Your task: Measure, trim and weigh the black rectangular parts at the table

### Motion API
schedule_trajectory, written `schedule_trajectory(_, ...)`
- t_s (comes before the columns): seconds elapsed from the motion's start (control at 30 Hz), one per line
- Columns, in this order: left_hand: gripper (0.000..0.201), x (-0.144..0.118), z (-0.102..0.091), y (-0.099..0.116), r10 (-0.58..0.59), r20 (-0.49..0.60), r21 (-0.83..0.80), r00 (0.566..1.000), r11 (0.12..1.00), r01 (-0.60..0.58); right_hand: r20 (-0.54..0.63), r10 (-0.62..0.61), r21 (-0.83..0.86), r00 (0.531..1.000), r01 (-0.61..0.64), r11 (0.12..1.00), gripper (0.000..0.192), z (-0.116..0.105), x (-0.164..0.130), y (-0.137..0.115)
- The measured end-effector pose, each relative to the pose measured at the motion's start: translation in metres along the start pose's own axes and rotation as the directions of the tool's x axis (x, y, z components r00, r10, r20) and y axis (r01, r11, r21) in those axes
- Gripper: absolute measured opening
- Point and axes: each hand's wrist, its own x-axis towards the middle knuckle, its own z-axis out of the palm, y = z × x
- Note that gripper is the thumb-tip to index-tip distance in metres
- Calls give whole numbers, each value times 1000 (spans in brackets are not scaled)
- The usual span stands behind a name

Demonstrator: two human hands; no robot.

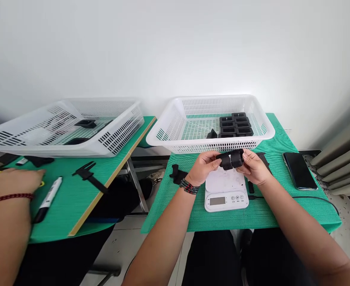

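While the person sits at the green-matted table, both forearms reach forward over a small white digital scale, whose platform is bare. Just above it the left hand and the right hand meet, fingers curled tight around two black plastic parts pressed end to end; it looks like the pair is being fitted together or compared, and any next motion would call for a steady pinch and a careful line-up over the scale. Another black piece lies on the mat left of the wrist, and a phone lies face up to the right. Beyond the hands stands a white basket with more black parts stacked in its far right corner. Off to the left, a co-worker's hand rests near a marker below a tilted second basket.
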Motion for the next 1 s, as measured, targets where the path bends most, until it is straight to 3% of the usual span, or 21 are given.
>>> schedule_trajectory(0.17, 42, 0, -2, -1, -5, 42, -15, 999, 1000, 6, -26, 24, 39, 999, -23, 999, 43, 3, 0, -2)
schedule_trajectory(0.43, 39, 0, 2, -1, -16, 1, -111, 1000, 994, 16, 39, 62, 67, 997, -64, 996, 35, 6, -5, -3)
schedule_trajectory(0.57, 37, -1, 4, 0, -57, -22, -114, 998, 992, 54, 14, 102, 88, 995, -103, 991, 35, 6, -7, -7)
schedule_trajectory(0.73, 37, -3, 4, 2, -119, 57, -109, 991, 986, 125, 17, 130, 112, 991, -131, 985, 53, 7, -8, -10)
schedule_trajectory(0.87, 34, -1, 4, 0, -107, -20, -142, 994, 984, 103, 81, 97, 64, 992, -102, 993, 46, 7, -9, -9)
schedule_trajectory(1.0, 26, 0, 6, 3, -97, -85, -168, 992, 982, 81, 148, 83, -16, 986, -81, 997, 55, 8, -10, -7)
